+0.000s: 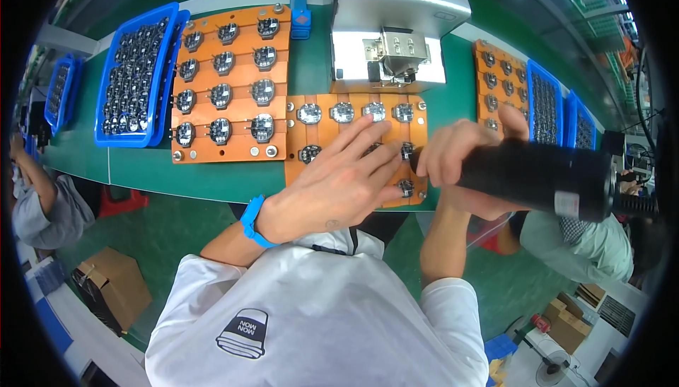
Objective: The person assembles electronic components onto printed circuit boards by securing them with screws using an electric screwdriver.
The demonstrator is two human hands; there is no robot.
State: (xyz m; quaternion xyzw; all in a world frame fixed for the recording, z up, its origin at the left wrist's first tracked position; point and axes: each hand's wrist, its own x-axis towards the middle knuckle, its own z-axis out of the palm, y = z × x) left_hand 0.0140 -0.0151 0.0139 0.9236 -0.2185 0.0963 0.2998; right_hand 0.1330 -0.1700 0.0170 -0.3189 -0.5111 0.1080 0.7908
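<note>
My right hand (460, 161) is wrapped round a thick black cylindrical tool, which looks like an electric screwdriver (541, 173), with a cable at its far right end. The tool's narrow end points left at a small round part (407, 151) in the right column of an orange fixture plate (417, 130). My left hand (336, 185), wearing a blue wristband (252, 221), lies over this plate with its fingers stretched out and hides several of its parts. Round black-and-silver parts, such as this one (342, 112), sit in rows in the plate's pockets.
Left of the plate lies a larger orange fixture (242, 122) full of similar parts. Blue trays (152, 76) of parts stand at the far left, others (546, 101) at the right. A metal machine (396, 5) stands behind. Other people sit at both sides.
</note>
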